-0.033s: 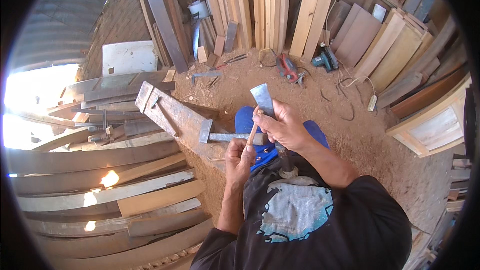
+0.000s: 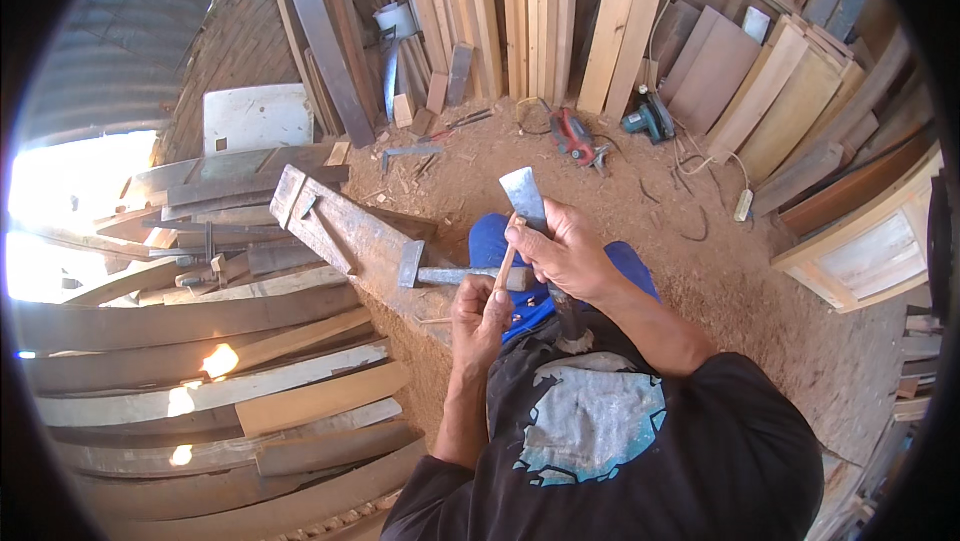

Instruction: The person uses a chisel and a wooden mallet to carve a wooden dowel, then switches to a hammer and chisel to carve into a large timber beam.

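Observation:
Between the thumb and fingers of my left hand [image 2: 477,313] is the lower end of a thin wooden stick [image 2: 508,266], which slants up to the right. My right hand [image 2: 570,246] is closed round a broad chisel [image 2: 523,193], its flat metal blade pointing away from me and its dark handle running back towards my shirt. The stick's upper end lies against the blade under my right thumb. Just beyond my left hand, a hammer-like tool [image 2: 410,264] with a flat grey head lies across the plank bench [image 2: 350,231], its thick handle reaching over my lap.
Sawdust covers the floor. Stacked boards [image 2: 200,316] fill the left side, and upright planks [image 2: 540,21] lean at the back. A red power tool [image 2: 574,136], a teal circular saw [image 2: 650,119] and a metal square [image 2: 405,151] lie ahead. A panelled wooden frame [image 2: 870,241] leans at right.

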A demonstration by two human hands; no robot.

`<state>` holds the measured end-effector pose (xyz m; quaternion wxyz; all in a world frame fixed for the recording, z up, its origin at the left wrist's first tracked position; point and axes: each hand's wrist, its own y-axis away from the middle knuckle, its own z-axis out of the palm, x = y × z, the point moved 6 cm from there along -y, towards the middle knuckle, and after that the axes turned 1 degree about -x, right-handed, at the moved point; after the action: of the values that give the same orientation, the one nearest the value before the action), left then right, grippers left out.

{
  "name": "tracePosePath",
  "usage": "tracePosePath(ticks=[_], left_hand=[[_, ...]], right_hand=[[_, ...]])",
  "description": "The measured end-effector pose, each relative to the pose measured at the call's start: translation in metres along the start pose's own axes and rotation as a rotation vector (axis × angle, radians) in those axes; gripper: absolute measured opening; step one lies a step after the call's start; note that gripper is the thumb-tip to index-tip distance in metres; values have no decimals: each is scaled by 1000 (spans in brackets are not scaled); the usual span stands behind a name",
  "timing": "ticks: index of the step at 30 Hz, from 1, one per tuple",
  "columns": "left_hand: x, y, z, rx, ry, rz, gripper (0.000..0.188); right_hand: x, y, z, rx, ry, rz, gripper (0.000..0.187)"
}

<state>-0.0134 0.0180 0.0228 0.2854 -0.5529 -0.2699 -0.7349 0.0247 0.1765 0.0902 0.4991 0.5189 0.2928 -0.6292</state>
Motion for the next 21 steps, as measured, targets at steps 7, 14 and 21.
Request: tracePosePath(ticks=[7,14,21], left_hand=[[-5,-2,16,-154,177,-259,44],[-5,-21,8,20,442,-242,36],[18,-45,-22,48,113,-104,45]], right_hand=[[15,-6,-19,-57,218,6,26],[31,2,-2,141,-467,-30,21],[45,45,89,-206,-637,410,16]])
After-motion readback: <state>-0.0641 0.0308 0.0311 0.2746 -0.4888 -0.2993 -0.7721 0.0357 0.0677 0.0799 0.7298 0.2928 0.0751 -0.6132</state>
